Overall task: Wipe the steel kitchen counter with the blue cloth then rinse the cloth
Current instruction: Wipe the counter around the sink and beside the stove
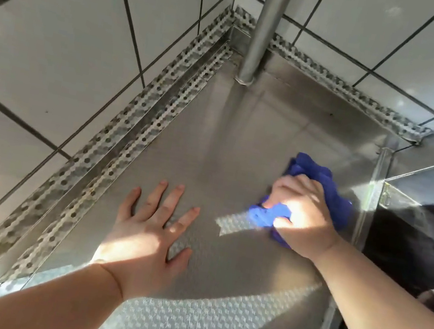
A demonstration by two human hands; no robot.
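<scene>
Head view looks down into a tiled corner where a steel desk (214, 141) with a fine embossed pattern meets two walls of grey tiles (60, 31). Perforated metal strips (118, 130) run along the base of the left wall, and a similar strip edges the far wall. A steel pole (264, 28) stands upright on the desk in the far corner.

The right hand (300, 210) is at the right side of the desk, its grip closed round a bunched blue cloth (310, 168), fingers curled over the top of it. The cloth presses against the steel surface; folds of it stick out beyond the knuckles on the far side and past the thumb on the left.

The left hand (153, 228) lies flat on the desk, near the middle and left of the cloth, palm down with fingers straight and spread, holding nothing.

Patches of sunlight fall across both hands and the near part of the desk. Just right of the cloth, a raised steel edge (371, 196) borders the desk, with a dark glossy surface (412, 240) beyond it.
</scene>
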